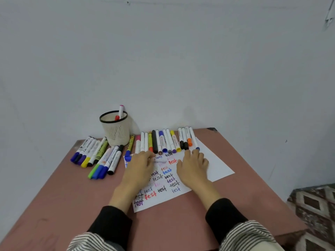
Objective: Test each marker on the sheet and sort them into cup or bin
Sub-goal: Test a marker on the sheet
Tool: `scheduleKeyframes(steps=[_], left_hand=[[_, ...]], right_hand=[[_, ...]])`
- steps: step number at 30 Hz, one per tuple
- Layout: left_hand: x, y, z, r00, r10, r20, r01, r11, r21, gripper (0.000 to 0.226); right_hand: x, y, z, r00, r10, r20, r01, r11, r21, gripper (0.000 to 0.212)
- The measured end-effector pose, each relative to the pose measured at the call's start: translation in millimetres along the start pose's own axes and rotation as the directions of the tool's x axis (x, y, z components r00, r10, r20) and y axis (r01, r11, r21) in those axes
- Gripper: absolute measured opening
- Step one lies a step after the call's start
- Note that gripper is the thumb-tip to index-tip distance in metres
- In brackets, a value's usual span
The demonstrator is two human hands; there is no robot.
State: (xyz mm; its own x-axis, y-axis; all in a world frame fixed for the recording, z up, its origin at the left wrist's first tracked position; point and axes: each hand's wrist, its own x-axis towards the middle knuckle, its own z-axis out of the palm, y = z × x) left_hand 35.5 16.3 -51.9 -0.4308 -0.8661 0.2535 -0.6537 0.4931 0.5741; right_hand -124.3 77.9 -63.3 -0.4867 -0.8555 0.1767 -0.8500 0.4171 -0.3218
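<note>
A slim white marker (pixel 160 161) is held in the left hand (pixel 140 167), its fingers curled round the barrel over the sheet (pixel 213 165). The right hand (pixel 193 164) lies flat on the paper, fingers straight, gripping nothing. A marker of this kind is judged light, rigid and smooth – best pinched mid-barrel. More markers (pixel 163 142) lie in a row beyond the sheet; two stand in the mesh cup (pixel 116 129). "test" is written repeatedly in many colours – barrel labels cannot be read.
</note>
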Motion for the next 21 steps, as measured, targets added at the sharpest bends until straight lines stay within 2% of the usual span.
scheduleKeyframes(steps=[3,9,21], left_hand=[[1.6,-0.7,4.1,0.999,0.022,0.035,-0.026,0.992,0.122,0.026],[-0.1,-0.3,-2.7,0.999,-0.018,0.039,0.011,0.985,0.173,0.011],[5.5,-4.5,-4.8,0.986,-0.029,-0.162,0.088,0.925,0.369,0.021]], right_hand=[[1.8,3.6,2.9,0.999,-0.023,-0.028,0.022,0.999,-0.023,0.042],[8.3,8.6,5.9,0.998,-0.048,-0.051,0.046,0.998,-0.052,0.044],[20.3,18.0,5.7,0.993,-0.074,-0.095,0.069,0.996,-0.054,0.041]])
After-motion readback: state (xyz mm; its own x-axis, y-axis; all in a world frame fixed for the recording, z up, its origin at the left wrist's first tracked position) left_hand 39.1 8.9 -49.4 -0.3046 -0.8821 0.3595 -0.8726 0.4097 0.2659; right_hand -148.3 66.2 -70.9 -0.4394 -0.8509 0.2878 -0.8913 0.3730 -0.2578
